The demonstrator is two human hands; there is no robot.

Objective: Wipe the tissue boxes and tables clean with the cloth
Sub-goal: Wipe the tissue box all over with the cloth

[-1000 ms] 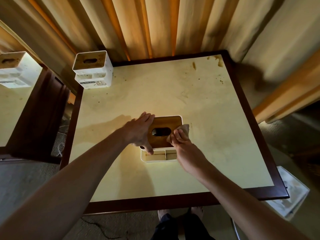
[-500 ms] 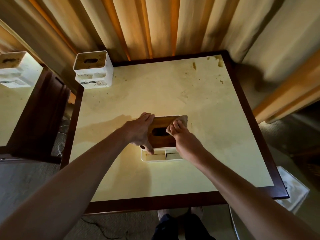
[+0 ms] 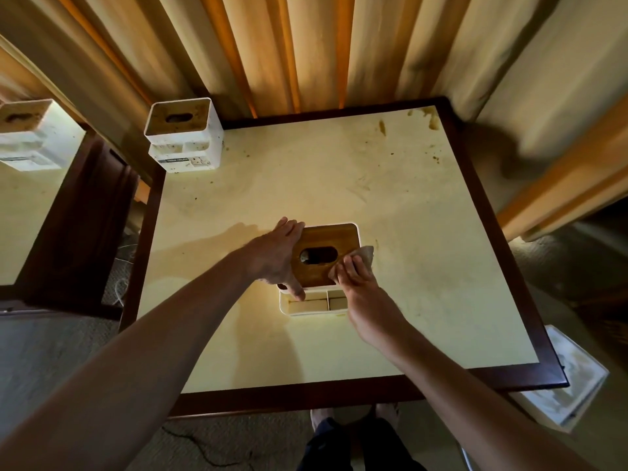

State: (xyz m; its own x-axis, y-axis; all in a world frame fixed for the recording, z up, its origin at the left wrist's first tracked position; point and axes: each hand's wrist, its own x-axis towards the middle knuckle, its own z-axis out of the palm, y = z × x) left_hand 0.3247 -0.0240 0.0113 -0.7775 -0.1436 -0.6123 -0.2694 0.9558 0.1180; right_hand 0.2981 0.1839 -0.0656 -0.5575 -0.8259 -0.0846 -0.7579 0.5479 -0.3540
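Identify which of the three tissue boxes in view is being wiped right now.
The tissue box at the middle of the table: the left hand steadies it, the right hand presses the cloth on its lid. The other two stand untouched.

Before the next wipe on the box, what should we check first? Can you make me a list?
1. Left hand holds the tissue box steady: ok, it rests on the box's left side.
2. Right hand has the cloth: ok, pressed at the lid's right edge.
3. Box stands flat on the table: ok.
4. Lid is clean: cannot tell, the light is too dim.
5. Table is clean: not ok, brown stains at the far right corner.
6. Second box is clean: not ok, speckled.
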